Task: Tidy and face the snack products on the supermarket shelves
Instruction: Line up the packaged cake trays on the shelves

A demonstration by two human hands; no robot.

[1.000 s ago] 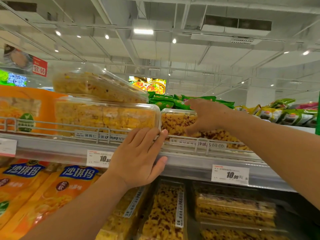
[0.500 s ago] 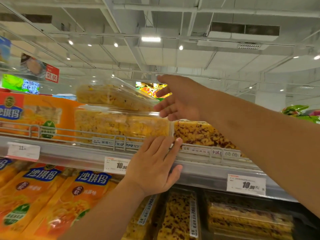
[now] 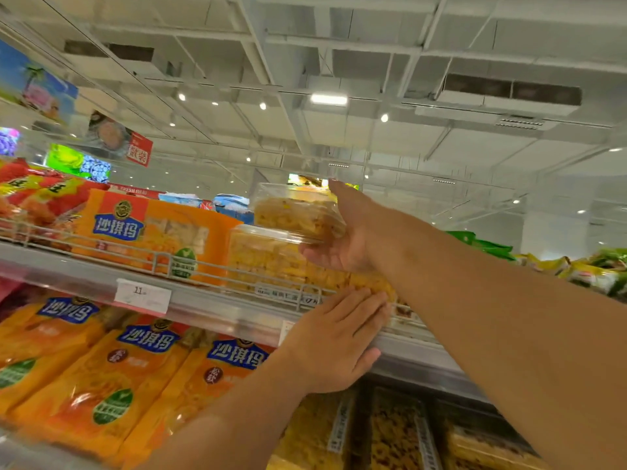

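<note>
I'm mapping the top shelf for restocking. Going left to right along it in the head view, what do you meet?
Red snack bags → orange sachima bag → stacked clear snack boxes, top one held by the right hand → green packets.

Open air above the top clear box [image 3: 298,212] gives free access from above. The wire rail [image 3: 163,262] blocks the shelf front. The orange bag [image 3: 152,228] touches the lower clear box [image 3: 268,259] on its left side.

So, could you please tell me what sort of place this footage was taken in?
Almost certainly a supermarket aisle: price tags clipped to a shelf edge, rows of orange snack packs behind a wire rail, and promotional banners hanging overhead.
</note>
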